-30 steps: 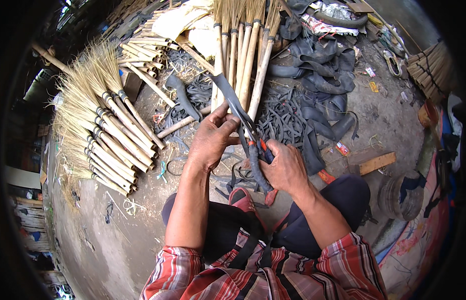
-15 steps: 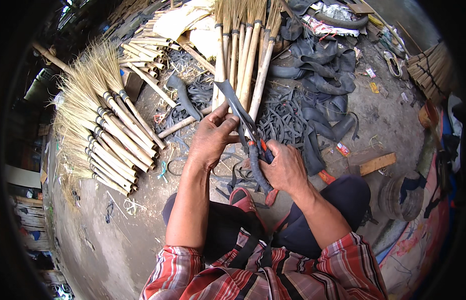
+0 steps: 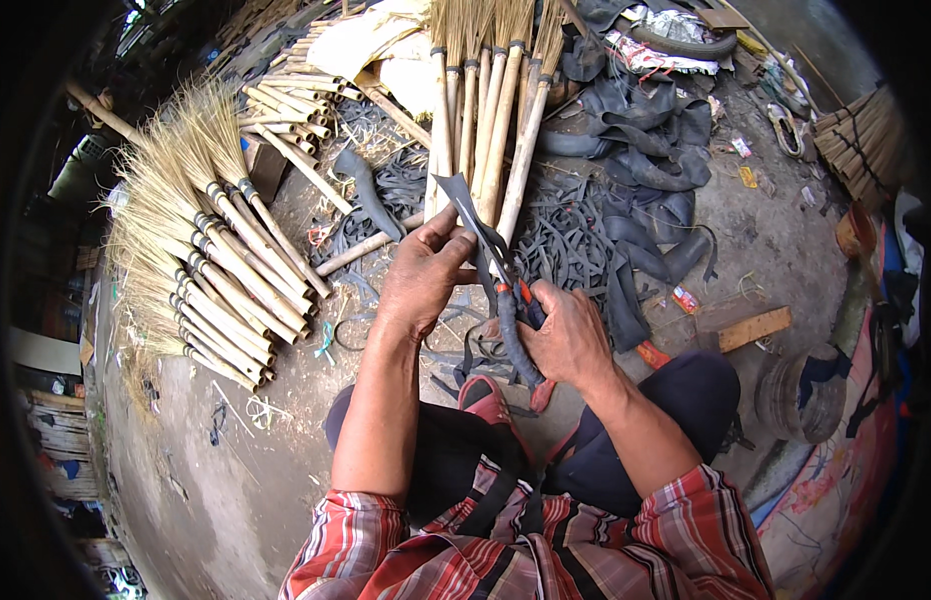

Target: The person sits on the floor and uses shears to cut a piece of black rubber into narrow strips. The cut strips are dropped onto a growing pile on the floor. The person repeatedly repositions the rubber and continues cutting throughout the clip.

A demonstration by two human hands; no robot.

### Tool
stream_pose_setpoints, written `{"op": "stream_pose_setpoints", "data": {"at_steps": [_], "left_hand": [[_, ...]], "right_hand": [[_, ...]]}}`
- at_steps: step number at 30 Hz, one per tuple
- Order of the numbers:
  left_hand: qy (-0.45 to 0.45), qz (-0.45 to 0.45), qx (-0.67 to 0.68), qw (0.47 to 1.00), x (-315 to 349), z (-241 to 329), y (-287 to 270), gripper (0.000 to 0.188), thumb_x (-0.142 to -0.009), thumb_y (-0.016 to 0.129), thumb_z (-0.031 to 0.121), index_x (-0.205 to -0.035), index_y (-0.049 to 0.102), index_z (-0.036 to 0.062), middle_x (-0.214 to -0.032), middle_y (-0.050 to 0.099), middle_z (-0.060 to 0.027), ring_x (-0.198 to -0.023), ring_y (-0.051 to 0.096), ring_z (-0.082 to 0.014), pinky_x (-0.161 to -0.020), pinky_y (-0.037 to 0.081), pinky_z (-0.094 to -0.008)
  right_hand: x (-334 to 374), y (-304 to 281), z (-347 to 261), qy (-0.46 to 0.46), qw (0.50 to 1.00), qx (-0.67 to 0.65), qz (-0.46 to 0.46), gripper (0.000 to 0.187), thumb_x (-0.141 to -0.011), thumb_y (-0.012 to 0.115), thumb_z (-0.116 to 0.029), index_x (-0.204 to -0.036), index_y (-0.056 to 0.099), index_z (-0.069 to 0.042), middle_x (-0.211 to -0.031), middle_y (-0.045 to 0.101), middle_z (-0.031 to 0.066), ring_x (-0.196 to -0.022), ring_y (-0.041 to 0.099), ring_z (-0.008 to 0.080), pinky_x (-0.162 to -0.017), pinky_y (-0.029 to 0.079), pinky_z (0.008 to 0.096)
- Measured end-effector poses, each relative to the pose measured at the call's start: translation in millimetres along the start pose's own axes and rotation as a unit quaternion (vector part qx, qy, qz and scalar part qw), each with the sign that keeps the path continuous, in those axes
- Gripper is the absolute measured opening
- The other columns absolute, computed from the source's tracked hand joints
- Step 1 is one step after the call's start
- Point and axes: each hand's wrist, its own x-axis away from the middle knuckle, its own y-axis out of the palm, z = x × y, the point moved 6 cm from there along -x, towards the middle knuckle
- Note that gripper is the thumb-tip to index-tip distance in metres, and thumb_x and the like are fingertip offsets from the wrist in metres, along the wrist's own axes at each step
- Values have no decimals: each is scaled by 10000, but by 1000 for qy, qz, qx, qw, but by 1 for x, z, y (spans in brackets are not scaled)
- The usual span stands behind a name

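My right hand [image 3: 571,335] grips the handles of large dark scissors [image 3: 486,240], whose blades point up and away from me. My left hand [image 3: 426,275] pinches a strip of black rubber [image 3: 486,275] right beside the blades; whether the blades are closed on it I cannot tell. Both hands are held above my knees, over a heap of cut black rubber strips [image 3: 566,240] on the ground.
A row of finished straw brooms [image 3: 201,260] lies to the left. A bundle of bamboo-handled brooms [image 3: 496,110] lies straight ahead, with loose bamboo sticks [image 3: 286,90] beside it. Old inner tubes [image 3: 646,130] are piled at the right, near a wood block [image 3: 751,328].
Almost nothing differs: both hands stay at the scissors and rubber strip, with only a slight shift of the fingers.
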Motion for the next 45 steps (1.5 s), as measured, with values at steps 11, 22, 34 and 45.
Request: {"op": "stream_pose_setpoints", "data": {"at_steps": [11,22,34,45], "left_hand": [[5,30,28,999,0,4,-3,478,-1056,603,118,-1516,521,17,-1071,678,-31,-877,656,-112,-737,650,-330],[2,8,-64,998,0,-3,6,365,-1054,599,106,-1411,625,32,-1076,715,-11,-853,632,-71,-686,599,-272],[3,-17,-30,999,0,0,13,392,-1069,565,98,-1450,588,6,-935,646,16,-731,593,-55,-646,619,-244],[19,-5,-19,1000,1,5,15,548,-1051,589,77,-1573,437,2,-855,577,23,-696,561,-61,-639,615,-265]], "right_hand": [[-1,-1,-3,-12,1000,-26,12,613,-749,909,-534,-742,611,2,-561,561,208,-510,602,385,-551,456,462],[-2,2,6,15,1000,-8,1,639,-768,873,-584,-756,603,-6,-576,559,223,-548,606,402,-584,468,479],[-4,3,-5,-89,993,-2,81,592,-824,843,-527,-815,627,25,-623,630,224,-628,674,428,-602,493,516],[-3,4,-3,-7,996,-79,31,537,-842,857,-499,-869,668,3,-630,621,175,-530,598,269,-579,455,432]]}}
